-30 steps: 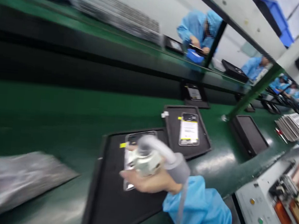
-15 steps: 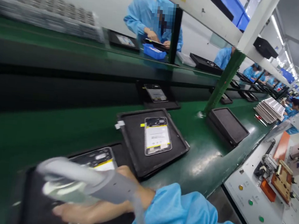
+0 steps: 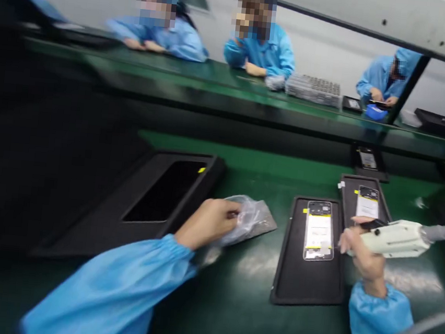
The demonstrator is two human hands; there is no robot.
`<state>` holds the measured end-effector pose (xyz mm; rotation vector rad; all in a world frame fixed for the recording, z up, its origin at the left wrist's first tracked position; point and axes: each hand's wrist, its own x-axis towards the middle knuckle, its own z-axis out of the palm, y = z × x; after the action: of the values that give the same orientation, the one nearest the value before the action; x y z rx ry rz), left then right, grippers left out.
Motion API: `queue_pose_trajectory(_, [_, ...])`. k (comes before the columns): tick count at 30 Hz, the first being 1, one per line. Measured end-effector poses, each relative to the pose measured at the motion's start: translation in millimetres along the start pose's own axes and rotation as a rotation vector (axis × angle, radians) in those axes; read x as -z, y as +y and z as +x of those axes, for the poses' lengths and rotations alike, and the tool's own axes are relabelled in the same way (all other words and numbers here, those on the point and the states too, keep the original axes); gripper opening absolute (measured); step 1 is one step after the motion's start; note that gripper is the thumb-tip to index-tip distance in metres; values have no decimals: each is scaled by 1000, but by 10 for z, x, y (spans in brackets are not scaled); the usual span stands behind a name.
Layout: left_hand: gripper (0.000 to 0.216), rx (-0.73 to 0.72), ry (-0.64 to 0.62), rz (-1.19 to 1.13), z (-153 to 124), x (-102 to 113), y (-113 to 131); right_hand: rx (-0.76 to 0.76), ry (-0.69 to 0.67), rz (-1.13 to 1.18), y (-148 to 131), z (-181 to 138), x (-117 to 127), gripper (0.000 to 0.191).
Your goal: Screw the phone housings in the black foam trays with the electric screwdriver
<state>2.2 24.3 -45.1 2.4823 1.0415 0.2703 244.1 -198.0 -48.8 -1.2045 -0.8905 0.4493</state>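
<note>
Holding white tool, right grip beside phone, left grip clutching plastic bag

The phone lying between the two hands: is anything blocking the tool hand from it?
Nothing visible blocks it. The right hand, holding the white tool, is right beside the phone; only the low rim of its tray seems to run between.

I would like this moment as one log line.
left hand: pinching plastic bag | right hand: holding white tool | nearest phone: lying in black tray
</note>
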Motion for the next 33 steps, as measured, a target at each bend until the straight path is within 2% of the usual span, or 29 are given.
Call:
queue_pose_trajectory(4, [19,88,9,3,-33,-39,50,14,37,73,37,-32,107,20])
queue_pose_trajectory(8, [25,82,104,-111,-63,8,114,12,41,59,4,-56,105,20])
queue_pose_trajectory(11, [31,86,276,-188,-185,118,122,10,47,67,-3,-52,108,21])
queue_pose_trajectory(14, [30,78,492,-234,-339,209,249,14,56,71,-17,-35,107,21])
queue_pose_trajectory(16, [26,-11,526,-280,-423,186,432,14,53,89,-40,-20,79,24])
queue_pose_trajectory(18, [21,-164,453,-347,-470,46,663,6,43,127,-66,-11,24,26])
queue_pose_trajectory(21, [17,-344,259,-503,-456,-373,986,-29,-17,173,-90,-29,-84,18])
queue_pose_trajectory(24, [19,-331,136,-707,-396,-848,1169,-79,-113,165,-72,-74,-176,18])
queue_pose_trajectory(26, [26,-300,88,-826,-374,-1071,1208,-91,-153,148,-41,-101,-214,24])
queue_pose_trajectory(29, [34,-294,47,-917,-387,-1206,1201,-90,-165,103,14,-121,-241,33])
queue_pose_trajectory(33, [33,-296,43,-927,-415,-1188,1178,-93,-174,74,62,-132,-234,34])
